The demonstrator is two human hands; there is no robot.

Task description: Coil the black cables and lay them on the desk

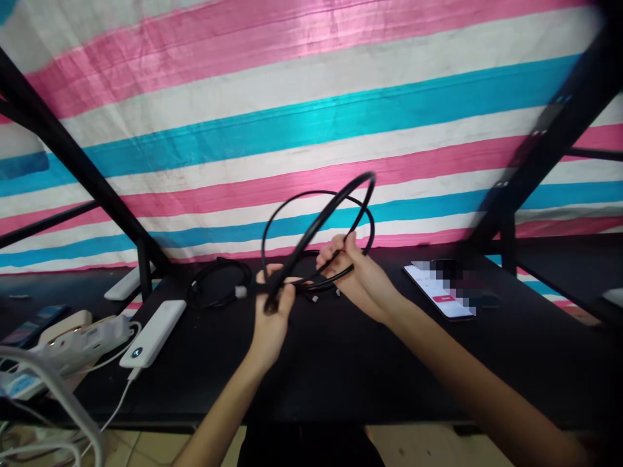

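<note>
A black cable point(314, 230) rises in loose loops above the black table, held between my two hands. My left hand point(273, 314) is closed around the gathered strands at the left end of the loops. Further right, my right hand point(351, 269) pinches a strand of the same cable between thumb and fingers. Behind my left hand another coiled black cable point(217, 303) lies on the table, close to a pale connector point(241, 292). Small metallic plug ends point(315, 299) show on the tabletop below my hands.
To the left are a white power bank point(154, 334) with a white cord and a white power strip point(82, 344) holding plugs. A phone with a lit screen point(438, 295) lies at right. Black metal frame legs point(73, 149) slope on both sides; a striped sheet point(311, 130) hangs behind.
</note>
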